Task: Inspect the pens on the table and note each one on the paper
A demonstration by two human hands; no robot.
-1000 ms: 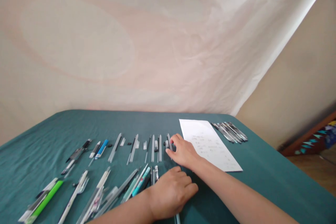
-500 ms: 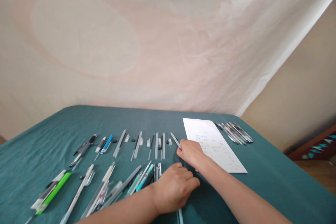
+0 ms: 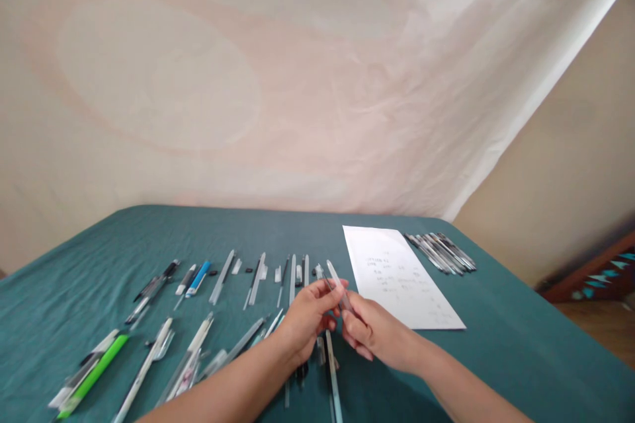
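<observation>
left hand (image 3: pixel 305 318): fingers pinch clear pen tube (image 3: pixel 333 275) | right hand (image 3: pixel 376 334): fingers grip same tube | both over green worktop (image 3: pixel 496 357)

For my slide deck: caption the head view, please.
Left hand and right hand pinch a clear pen barrel over a pen-strewn teal cloth.

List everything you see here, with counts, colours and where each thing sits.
clear pen barrel: one, transparent, held up between both hands
sheet of paper: one, white, right of centre
pen bundle: several, dark and silver, far right
green pen: one, lime, near left
blue pen: one, blue, far row, left
loose pens and parts: many, mostly clear, two rows
tablecloth: one, teal, under everything
backdrop sheet: one, cream, behind table
left-hand grip: one, pinching the barrel
right-hand grip: one, pinching the barrel
</observation>
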